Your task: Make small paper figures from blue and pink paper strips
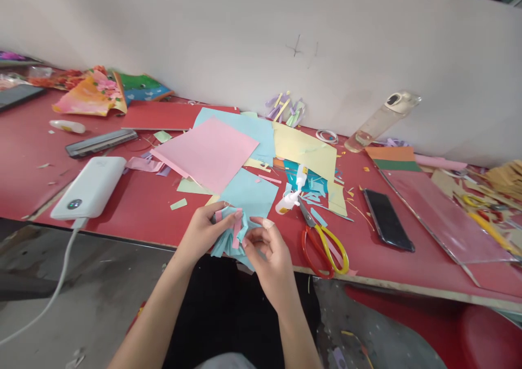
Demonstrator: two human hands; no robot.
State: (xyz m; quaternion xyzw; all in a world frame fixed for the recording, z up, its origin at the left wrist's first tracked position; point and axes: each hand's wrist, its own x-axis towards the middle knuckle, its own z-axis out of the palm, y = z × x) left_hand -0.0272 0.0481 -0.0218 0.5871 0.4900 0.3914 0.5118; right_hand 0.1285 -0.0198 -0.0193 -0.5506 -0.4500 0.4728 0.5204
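Note:
Both hands hold a light blue pleated paper piece (224,243) with pink strips on it, at the front edge of the red table. My left hand (206,230) pinches its upper left part between thumb and fingers. On the right side, my right hand (267,245) has thumb and fingertips closed on the paper's edge. Behind the hands lie a light blue sheet (252,194) and a pink sheet (212,150). To the right, a white glue bottle (287,201) lies beside scissors (324,244) with red and yellow handles.
A white power bank (92,186) with a cable is at left. A black phone (388,219) and a clear water bottle (381,123) are at right. Yellow paper (305,146) and several scraps lie toward the wall. A red stool (489,331) is below the table at right.

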